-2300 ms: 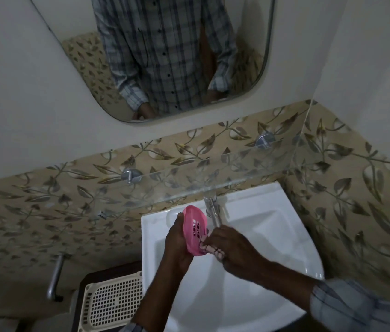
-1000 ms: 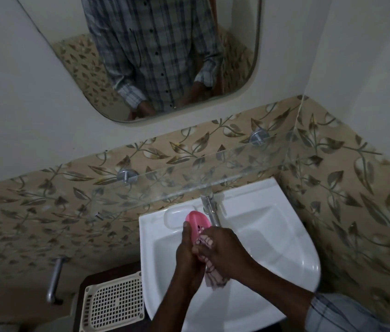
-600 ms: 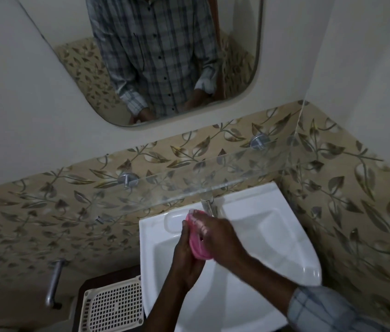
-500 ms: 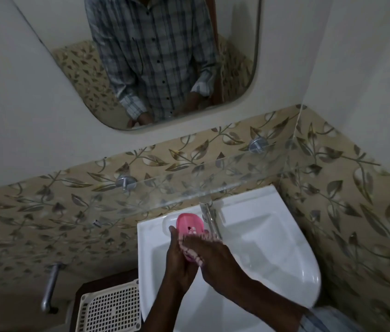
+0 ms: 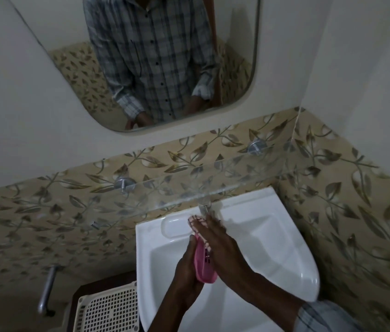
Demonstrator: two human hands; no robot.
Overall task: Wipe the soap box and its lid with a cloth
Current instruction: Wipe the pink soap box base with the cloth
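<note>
Over the white sink I hold a pink slotted soap box part on edge between my hands. My left hand grips it from the left, fingers wrapped round its back. My right hand lies flat along its right face with straight fingers and presses a white cloth with a dark check pattern against it. The cloth sticks out past my fingertips near the tap. I cannot tell whether this pink part is the box or the lid; no other pink part shows.
A glass shelf on metal pegs juts out just above the tap. A mirror hangs above it. A cream perforated plastic basket sits left of the sink, beside a metal pipe. Leaf-patterned tiles close in the right.
My right hand has slid the cloth up along the pink part toward the tap, fingers now stretched straight. The pink part has dropped lower between my hands.
</note>
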